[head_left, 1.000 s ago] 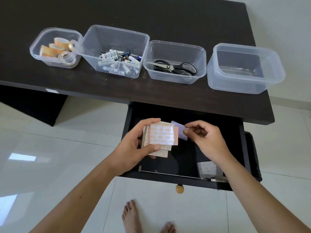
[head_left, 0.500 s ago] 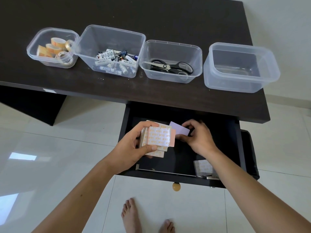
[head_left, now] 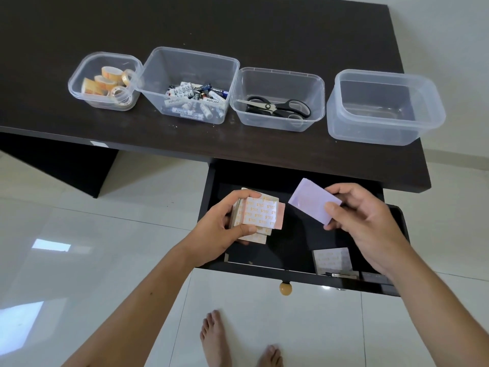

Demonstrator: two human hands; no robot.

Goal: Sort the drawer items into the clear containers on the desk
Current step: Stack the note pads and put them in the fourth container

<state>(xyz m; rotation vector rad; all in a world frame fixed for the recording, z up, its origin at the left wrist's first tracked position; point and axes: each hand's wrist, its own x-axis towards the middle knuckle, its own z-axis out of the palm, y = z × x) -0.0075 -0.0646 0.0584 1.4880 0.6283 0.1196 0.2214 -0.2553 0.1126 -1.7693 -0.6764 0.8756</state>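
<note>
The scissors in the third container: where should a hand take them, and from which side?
Take the scissors by the black handle loops at the right end, reaching down from above through the container's open top. The blades point left and the scissors lie flat, so the loops are the safer, thicker part.

Clear glossy plastic containers (head_left: 385,107) on a matt dark wood-look desk (head_left: 264,30); floor (head_left: 66,221) glossy tile.

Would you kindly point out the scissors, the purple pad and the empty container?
scissors (head_left: 275,106), head view, on the pivot.
purple pad (head_left: 312,205), head view, on its top face.
empty container (head_left: 370,131), head view, on its front wall.
</note>
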